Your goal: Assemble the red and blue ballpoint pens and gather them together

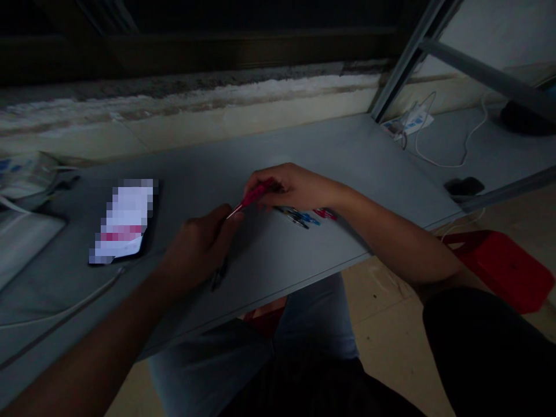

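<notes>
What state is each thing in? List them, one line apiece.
Red item: held, slanted.
Left hand: closed on the item's thin part.
Right hand: closed on the item's red part.
Phone: lying flat, screen lit.
Pens: loose on the desk.
White cable: end by the phone, connection unclear.

The slim item (256, 193) has a red body and a thin, pale, shiny shaft at one end; its exact kind is hard to tell in the dim light. It slants over the surface (269, 255), the body partly covered by the right grip (293, 182), the shaft running down leftward to the left grip's (202, 237) fingers.
</notes>
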Available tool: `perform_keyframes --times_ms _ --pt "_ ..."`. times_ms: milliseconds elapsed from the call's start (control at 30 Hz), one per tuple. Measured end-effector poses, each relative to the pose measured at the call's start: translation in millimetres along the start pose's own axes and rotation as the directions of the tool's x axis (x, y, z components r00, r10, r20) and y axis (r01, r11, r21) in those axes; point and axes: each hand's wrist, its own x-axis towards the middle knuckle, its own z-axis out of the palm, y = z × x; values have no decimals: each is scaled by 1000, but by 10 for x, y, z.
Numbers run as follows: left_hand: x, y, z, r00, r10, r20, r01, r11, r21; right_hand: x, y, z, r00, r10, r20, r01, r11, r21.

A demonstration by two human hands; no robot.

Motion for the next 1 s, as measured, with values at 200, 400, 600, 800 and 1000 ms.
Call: perform_keyframes --times_ms 200,400,600,800,1000 --pt "23 -15 8 1000 15 -11 -15 1000 28 32 -15 22 997 75 8 -75 992 102" --pt "45 -84 34 1000 12 21 -14 994 104 7 3 16 990 -72 -118 52 985 -166" --pt "23 -104 47 1000 16 14 -17 995 94 10 -32 35 989 31 -142 -57 981 -185" --pt "36 -104 49 1000 15 -3 -15 995 99 11 -40 -17 990 -50 -135 11 962 -272" --pt "53 -160 48 998 59 -27 -57 995 84 25 -9 -13 979 99 -177 -138 964 -228"
